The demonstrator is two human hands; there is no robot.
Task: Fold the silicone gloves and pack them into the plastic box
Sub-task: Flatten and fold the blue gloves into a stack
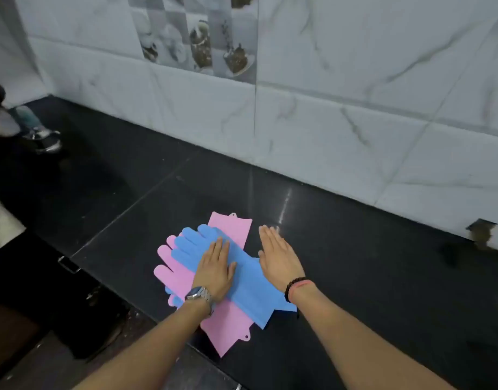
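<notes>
At the far left edge of the black tabletop [354, 263], a blurred cluster of objects [31, 128] sits near the corner where the tiled wall [354, 94] meets the surface; they are too smeared to identify. Moving right, toward the middle of the tabletop, a pile of silicone gloves lies flat and crossed over one another. A pink glove [171, 273] points its fingers out to the left, and its cuff runs down toward the near edge, ending in a small hanging tab. A blue glove [247, 288] lies diagonally across it, fingertips toward the upper left and cuff toward the lower right. Another pink cuff [232, 229] sticks out from beneath the blue glove on the far side, toward the wall, and a bit of further blue shows at the lower left edge of the pile. The left hand [215, 273], with a metal wristwatch [198, 295] on its wrist, presses palm-down on the blue glove, fingers [219, 246] held straight and close together. Just beside it, the right hand [278, 257], wearing a dark bead bracelet [294, 287], is flat and open with fingers extended side by side, its heel over the blue cuff and its fingertips out over bare tabletop. No plastic box appears in view.
</notes>
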